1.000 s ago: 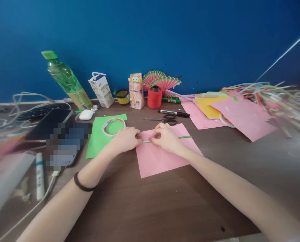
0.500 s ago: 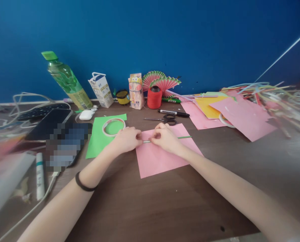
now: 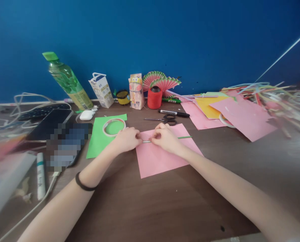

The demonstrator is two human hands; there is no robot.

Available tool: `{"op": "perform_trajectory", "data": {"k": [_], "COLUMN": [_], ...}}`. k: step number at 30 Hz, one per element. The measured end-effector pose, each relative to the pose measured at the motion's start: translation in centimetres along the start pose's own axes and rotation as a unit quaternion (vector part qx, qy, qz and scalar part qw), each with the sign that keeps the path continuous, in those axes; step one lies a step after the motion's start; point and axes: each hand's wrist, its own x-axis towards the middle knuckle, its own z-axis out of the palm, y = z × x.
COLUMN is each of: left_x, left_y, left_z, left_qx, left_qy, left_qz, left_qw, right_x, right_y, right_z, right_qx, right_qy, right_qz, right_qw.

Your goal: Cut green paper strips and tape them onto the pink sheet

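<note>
A pink paper sheet (image 3: 162,161) lies flat on the dark wooden table. Across its upper part runs a thin stick (image 3: 185,137), green where it juts out to the right and whitish in the short stretch between my hands. My left hand (image 3: 128,138) is closed in a pinch at the stick's left end, by the sheet's left edge. With thumb and index finger together, my right hand (image 3: 166,138) grips the stick farther along and hides part of it. Left of the pink sheet, a tape roll (image 3: 105,129) rests on a green paper sheet (image 3: 96,144).
Scissors (image 3: 162,119) and a black marker (image 3: 174,113) lie beyond the pink sheet. Behind them stand a red thread spool (image 3: 154,99), a small carton (image 3: 136,94) and a leaning green bottle (image 3: 69,80). A phone (image 3: 71,144) is at left; loose papers (image 3: 243,116) are at right.
</note>
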Motion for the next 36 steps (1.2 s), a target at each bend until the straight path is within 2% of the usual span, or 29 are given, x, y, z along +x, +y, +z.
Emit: {"op": "perform_trajectory", "data": {"k": [9,15,20,24,36], "left_x": [-0.1,0.0,0.2,0.2,0.3], "left_y": [0.1,-0.7,-1.2,-1.4,-1.4], "left_z": [-0.1,-0.1,-0.6,-0.6,0.1], "left_qx": [0.048,0.018,-0.039,-0.075,-0.042], "left_qy": [-0.01,-0.006,-0.001,-0.01,0.004], "left_qz": [-0.017,0.02,-0.007,0.003,0.022], "left_qw": [0.999,1.0,0.999,0.997,0.999], "right_x": [-0.1,-0.1,0.0,-0.1,0.2], "right_y": [0.0,0.2,0.2,0.2,0.4], "right_z": [-0.1,0.1,0.2,0.2,0.0], "right_qx": [0.0,-0.002,-0.003,-0.005,-0.003], "right_qy": [0.001,0.002,0.002,0.001,-0.003], "right_qz": [-0.008,-0.015,-0.014,-0.012,-0.032], "right_qw": [1.0,1.0,1.0,1.0,0.999]}}
